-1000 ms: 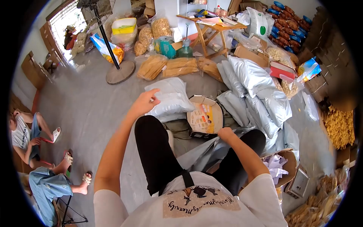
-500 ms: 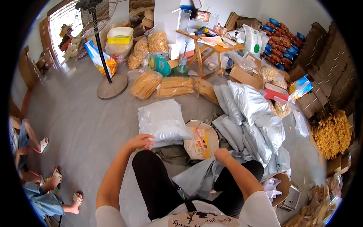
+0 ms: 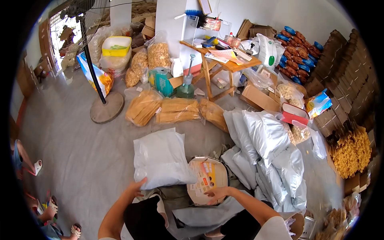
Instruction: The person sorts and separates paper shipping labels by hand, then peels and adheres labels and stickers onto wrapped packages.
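Observation:
A filled grey plastic mailer bag (image 3: 160, 154) lies on the floor in front of me. At its lower left corner is my left hand (image 3: 137, 189), open, fingers reaching along the bag's near edge. To the right of the bag is a round-cornered cardboard piece with orange-and-white printed sheets (image 3: 202, 178) on it. My right hand (image 3: 218, 194) is over its near edge, with fingers stretched toward the sheets and nothing visibly held. A flat grey mailer bag (image 3: 196, 215) lies across my lap, between my knees.
Filled grey mailer bags (image 3: 268, 140) are piled on the right. Clear packs of yellow-brown sticks (image 3: 178, 111) lie ahead, before a wooden table (image 3: 240, 64). A fan base (image 3: 107, 108) stands at left, with another person's sandaled foot (image 3: 76, 231) near the lower left edge.
My right hand has let go of the flat grey bag, opened, and moved left over the printed sheets. My left hand has shifted down the filled bag's near side. The camera view has also shifted.

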`<act>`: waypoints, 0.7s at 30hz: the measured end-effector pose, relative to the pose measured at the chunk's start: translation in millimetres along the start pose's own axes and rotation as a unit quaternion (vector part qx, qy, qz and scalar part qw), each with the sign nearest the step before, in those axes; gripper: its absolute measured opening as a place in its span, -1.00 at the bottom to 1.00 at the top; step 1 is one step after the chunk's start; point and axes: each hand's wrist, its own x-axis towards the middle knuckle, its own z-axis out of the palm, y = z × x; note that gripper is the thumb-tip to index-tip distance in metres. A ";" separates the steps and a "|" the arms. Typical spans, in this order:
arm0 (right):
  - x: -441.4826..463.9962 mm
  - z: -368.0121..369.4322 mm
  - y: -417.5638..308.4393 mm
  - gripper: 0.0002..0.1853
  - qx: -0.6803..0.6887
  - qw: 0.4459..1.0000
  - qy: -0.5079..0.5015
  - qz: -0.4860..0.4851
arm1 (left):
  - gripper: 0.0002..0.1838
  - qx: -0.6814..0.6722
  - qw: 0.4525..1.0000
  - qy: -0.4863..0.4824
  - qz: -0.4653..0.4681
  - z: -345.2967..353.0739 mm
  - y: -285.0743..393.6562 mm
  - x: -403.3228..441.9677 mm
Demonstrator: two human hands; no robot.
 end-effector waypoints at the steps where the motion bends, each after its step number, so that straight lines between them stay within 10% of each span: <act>1: 16.8 -3.4 4.2 -0.04 0.034 0.996 0.075 -0.021 | 0.06 -0.017 0.997 -0.069 -0.018 -6.0 3.3 0.6; 5: 47.2 -25.6 -46.1 -0.04 0.290 0.901 0.307 -0.098 | -0.12 -0.093 0.985 -0.141 0.033 -4.7 12.1 3.3; 10: 121.6 -49.3 -69.8 0.06 0.176 0.875 0.451 -0.027 | -0.20 -0.130 0.977 -0.166 0.039 4.9 22.4 37.9; 14: 128.5 -52.8 -86.9 0.09 0.135 0.871 0.467 0.073 | -0.29 -0.138 0.984 -0.084 0.076 20.4 61.4 7.3; 17: 111.2 -59.1 -117.3 -0.11 0.385 0.827 0.391 -0.120 | -0.36 -0.141 0.972 -0.046 0.180 13.9 114.5 -38.1; 21: 118.2 -61.0 -159.8 -0.22 0.364 0.809 0.429 -0.171 | -0.39 -0.123 0.959 -0.051 0.249 -17.5 159.3 -39.2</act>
